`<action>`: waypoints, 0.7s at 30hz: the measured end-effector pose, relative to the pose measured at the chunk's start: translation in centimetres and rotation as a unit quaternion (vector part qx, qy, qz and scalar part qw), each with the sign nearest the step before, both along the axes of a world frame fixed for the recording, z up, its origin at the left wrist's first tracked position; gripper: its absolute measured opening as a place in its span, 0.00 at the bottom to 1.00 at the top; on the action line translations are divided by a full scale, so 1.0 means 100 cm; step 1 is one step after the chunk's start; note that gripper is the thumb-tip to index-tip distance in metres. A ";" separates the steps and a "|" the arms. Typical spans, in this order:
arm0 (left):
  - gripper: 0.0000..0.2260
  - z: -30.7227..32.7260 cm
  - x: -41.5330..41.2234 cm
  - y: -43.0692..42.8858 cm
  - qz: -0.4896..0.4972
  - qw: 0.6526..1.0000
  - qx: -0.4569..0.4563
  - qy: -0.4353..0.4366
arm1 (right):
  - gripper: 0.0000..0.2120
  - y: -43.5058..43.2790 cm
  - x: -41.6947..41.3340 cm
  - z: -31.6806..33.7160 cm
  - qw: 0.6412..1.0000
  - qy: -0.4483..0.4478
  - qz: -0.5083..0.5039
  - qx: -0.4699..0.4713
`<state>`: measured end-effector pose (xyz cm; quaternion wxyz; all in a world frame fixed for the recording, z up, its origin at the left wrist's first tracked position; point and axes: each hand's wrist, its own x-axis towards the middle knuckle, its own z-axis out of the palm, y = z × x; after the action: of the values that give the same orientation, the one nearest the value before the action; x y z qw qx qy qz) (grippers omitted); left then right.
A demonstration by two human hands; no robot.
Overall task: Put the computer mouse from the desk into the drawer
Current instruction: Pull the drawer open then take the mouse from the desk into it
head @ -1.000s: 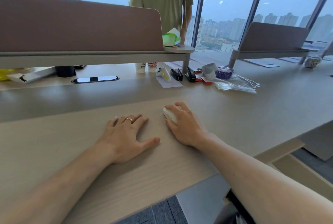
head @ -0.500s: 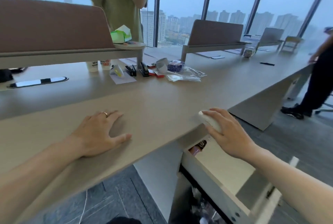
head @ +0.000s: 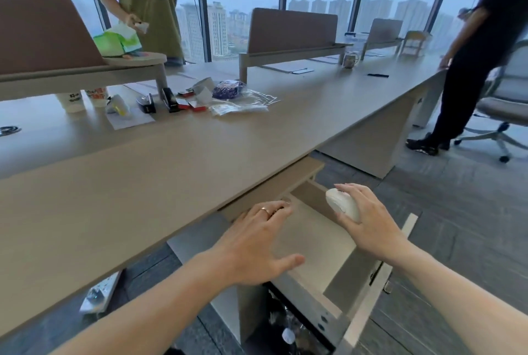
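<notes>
My right hand grips a white computer mouse and holds it in the air above the open drawer, near its far right corner. The drawer is pulled out from under the long wooden desk and its pale bottom looks bare. My left hand hovers over the left part of the drawer with fingers spread, holding nothing; its fingertips reach toward the underside of the desk edge.
Staplers, cups, plastic bags and small boxes lie at the back of the desk by a brown partition. A person in green stands behind it; a person in black and an office chair are at right.
My right hand has carried the mouse off the desk edge and out over the open drawer. My left hand has left the desktop and now hovers over the drawer. The view has turned right and down.
</notes>
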<state>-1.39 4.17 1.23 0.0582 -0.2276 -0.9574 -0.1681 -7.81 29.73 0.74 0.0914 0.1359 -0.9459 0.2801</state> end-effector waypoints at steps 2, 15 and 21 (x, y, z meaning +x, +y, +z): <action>0.42 -0.013 -0.011 -0.002 0.026 1.000 0.001 -0.005 | 0.29 0.001 -0.006 -0.007 1.000 -0.015 0.007 0.000; 0.58 -0.068 -0.031 -0.003 0.103 0.990 -0.092 0.036 | 0.38 -0.017 -0.045 -0.061 0.987 -0.160 -0.028 0.017; 0.59 -0.070 -0.033 -0.003 0.106 0.989 -0.086 0.057 | 0.34 -0.034 -0.059 -0.085 0.975 -0.209 -0.026 0.064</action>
<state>-4.68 3.82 -5.75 0.1100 -0.1379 -0.9822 -0.0650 -13.72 26.30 -7.71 -0.1100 0.0555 -0.9633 0.2384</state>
